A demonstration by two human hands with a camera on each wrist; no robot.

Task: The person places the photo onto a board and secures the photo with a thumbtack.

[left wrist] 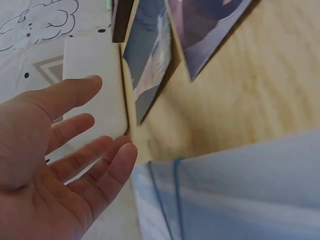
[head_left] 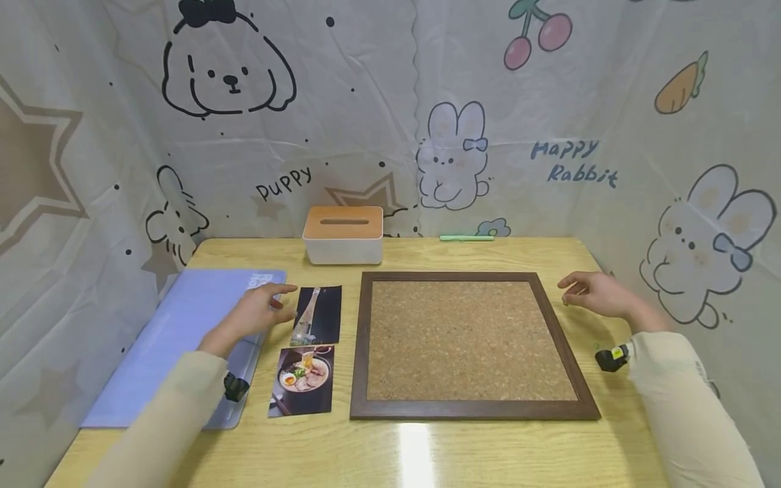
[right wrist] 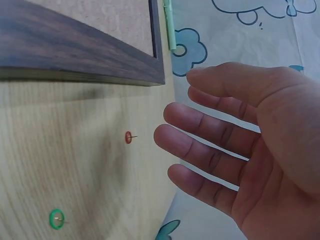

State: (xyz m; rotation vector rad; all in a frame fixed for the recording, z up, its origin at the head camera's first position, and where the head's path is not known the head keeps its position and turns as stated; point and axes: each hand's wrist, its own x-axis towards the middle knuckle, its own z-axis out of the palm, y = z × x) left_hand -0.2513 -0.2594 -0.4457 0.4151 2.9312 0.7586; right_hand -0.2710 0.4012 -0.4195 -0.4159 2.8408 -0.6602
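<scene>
Cork board flat on desk, photos to its L

Board has dk brown frame, sits btwn the two hands. L hand: grip released, fingers loosely bent & spread, over R edge of blue folder, fingertips nr tower photo; whether it touches, can't tell. R hand: grip also released, thumb & fingers apart, just off board's R side.

Tower photo = tall lit shape on dk bkgd. Noodle-bowl photo lies just beside it, on the side nearer the person. Both btwn folder & board, apart from frame.

R wrist cam: red pin & green pin on desk nr R hand, well apart; red one's closer to frame.

At back: tissue box, white w/ wood-colour lid, beyond tower photo; green pen along far edge, beyond board. White cloth w/ cartoon prints hangs behind desk.
</scene>
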